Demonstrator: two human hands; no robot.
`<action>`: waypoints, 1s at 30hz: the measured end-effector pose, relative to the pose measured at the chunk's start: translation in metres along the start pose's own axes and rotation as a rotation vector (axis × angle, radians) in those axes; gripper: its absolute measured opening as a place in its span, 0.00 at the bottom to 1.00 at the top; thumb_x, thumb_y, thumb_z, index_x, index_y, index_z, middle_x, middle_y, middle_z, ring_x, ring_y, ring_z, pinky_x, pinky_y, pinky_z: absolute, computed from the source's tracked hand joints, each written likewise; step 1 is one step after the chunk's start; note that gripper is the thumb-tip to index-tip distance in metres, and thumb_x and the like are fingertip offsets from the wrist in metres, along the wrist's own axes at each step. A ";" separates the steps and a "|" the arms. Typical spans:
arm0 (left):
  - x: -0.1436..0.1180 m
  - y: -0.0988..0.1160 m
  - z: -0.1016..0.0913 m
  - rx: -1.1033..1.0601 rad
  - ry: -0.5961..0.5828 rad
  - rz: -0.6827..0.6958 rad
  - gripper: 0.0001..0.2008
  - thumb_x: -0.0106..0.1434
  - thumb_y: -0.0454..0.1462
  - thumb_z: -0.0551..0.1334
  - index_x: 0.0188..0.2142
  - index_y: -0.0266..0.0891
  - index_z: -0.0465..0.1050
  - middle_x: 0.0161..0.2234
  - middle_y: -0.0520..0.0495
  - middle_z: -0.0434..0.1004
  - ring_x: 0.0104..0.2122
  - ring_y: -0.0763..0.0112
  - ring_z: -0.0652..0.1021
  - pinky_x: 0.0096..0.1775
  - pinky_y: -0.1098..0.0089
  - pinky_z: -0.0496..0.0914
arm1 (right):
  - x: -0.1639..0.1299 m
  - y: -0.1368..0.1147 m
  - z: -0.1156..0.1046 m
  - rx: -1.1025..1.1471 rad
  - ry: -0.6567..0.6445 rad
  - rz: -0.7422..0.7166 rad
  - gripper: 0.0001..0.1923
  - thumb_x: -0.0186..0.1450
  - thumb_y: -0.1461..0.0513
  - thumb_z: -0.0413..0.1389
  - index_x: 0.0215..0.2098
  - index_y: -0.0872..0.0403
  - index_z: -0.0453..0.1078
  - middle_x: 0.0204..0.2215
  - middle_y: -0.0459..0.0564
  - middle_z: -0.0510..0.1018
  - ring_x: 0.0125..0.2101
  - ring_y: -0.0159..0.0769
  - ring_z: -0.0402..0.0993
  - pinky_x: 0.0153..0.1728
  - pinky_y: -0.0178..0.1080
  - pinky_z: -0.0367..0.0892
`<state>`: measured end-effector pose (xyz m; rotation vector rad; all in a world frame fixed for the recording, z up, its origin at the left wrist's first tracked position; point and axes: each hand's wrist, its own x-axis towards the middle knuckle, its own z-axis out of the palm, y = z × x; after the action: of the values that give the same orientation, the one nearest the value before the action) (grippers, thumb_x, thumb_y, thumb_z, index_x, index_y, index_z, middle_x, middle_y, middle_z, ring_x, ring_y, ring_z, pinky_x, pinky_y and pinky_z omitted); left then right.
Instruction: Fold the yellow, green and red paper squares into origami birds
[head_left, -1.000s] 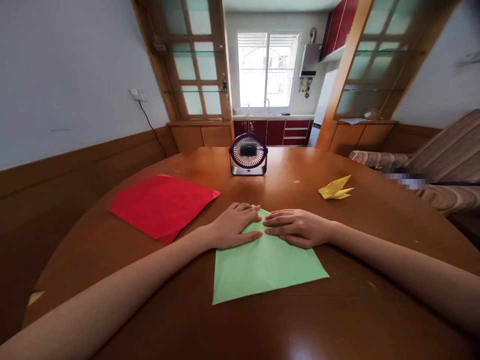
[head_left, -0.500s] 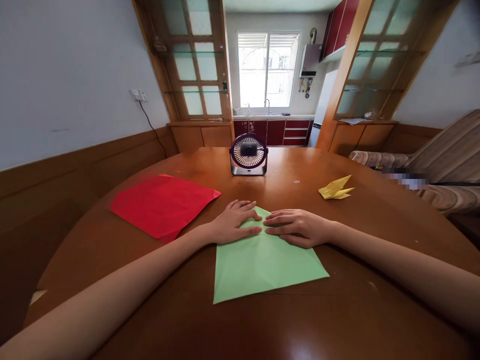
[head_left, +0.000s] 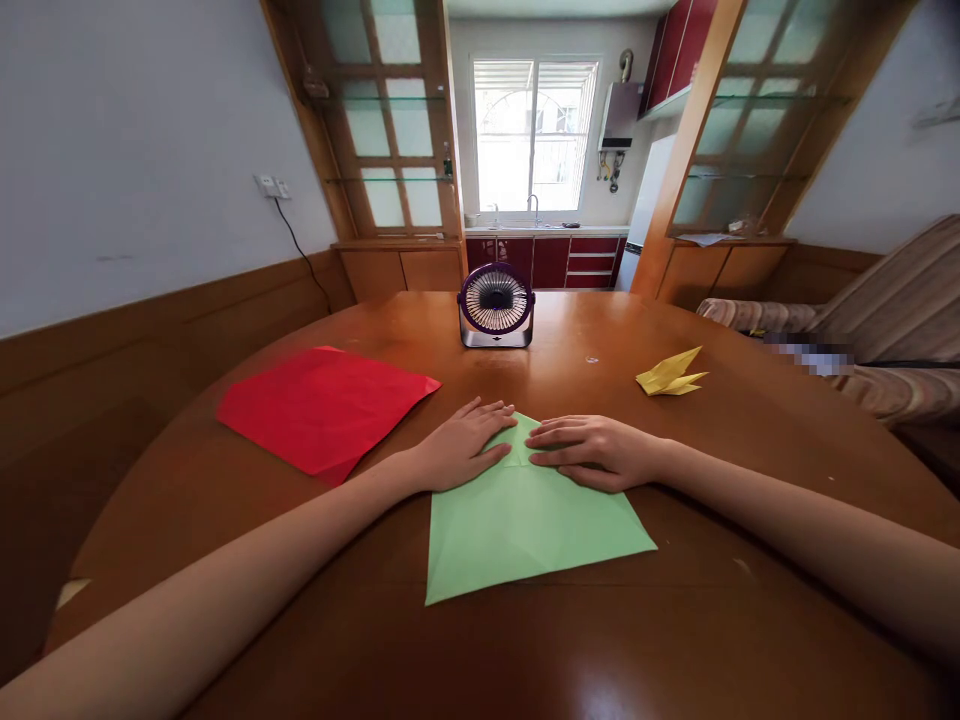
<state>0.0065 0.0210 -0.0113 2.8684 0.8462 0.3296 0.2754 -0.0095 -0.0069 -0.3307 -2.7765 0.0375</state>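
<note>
Two bare hands press flat on one sheet of green paper (head_left: 525, 520), which lies on the round wooden table (head_left: 675, 640) directly in front of the person, its far corner pointing away and its near edges spread toward the camera.

Farthest left on the table lies a creased red paper sheet (head_left: 324, 405), flat and well apart from the green one. Next comes the left hand (head_left: 461, 450): it is open, fingers stretched out and slightly spread, palm down on the far left part of the green paper (it grips nothing, only presses). Its fingertips point right, toward the middle fold line of the sheet.

Behind the hands, near the far edge of the table, stands a small purple desk fan (head_left: 496, 305), upright and facing the camera.

Just right of the fold line sits the right hand (head_left: 592, 452), likewise open and flat, fingers held close together and pointing left, resting on the far right part of the green paper. The fingertips of the two hands are near each other at the sheet's far corner, though not clearly touching.

Further right, apart from the hands, a folded yellow paper crane (head_left: 670, 374) lies on the table. Beyond the table's right edge a striped sofa (head_left: 892, 320) shows.
</note>
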 end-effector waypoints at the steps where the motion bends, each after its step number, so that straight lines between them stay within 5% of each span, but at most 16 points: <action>1: 0.000 0.000 0.000 0.018 -0.007 -0.005 0.24 0.72 0.48 0.46 0.60 0.38 0.61 0.66 0.42 0.56 0.66 0.62 0.55 0.66 0.55 0.44 | 0.000 0.000 0.000 -0.001 0.000 0.000 0.22 0.69 0.64 0.47 0.60 0.56 0.64 0.57 0.57 0.71 0.61 0.40 0.62 0.60 0.48 0.62; 7: 0.000 0.001 -0.002 0.056 -0.062 -0.028 0.24 0.72 0.48 0.44 0.61 0.39 0.58 0.67 0.44 0.51 0.68 0.60 0.48 0.66 0.53 0.41 | 0.000 0.000 0.000 -0.009 -0.009 0.013 0.21 0.69 0.63 0.47 0.60 0.56 0.65 0.56 0.57 0.71 0.60 0.40 0.62 0.61 0.48 0.61; 30: 0.000 -0.002 0.003 0.085 -0.061 -0.037 0.27 0.72 0.51 0.42 0.66 0.47 0.52 0.68 0.48 0.48 0.67 0.58 0.51 0.65 0.50 0.37 | 0.000 0.000 -0.001 -0.026 -0.020 -0.020 0.22 0.69 0.64 0.47 0.60 0.58 0.65 0.56 0.58 0.72 0.61 0.41 0.61 0.62 0.48 0.60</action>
<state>0.0062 0.0223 -0.0146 2.9193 0.9221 0.2051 0.2756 -0.0089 -0.0060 -0.3112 -2.8022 -0.0003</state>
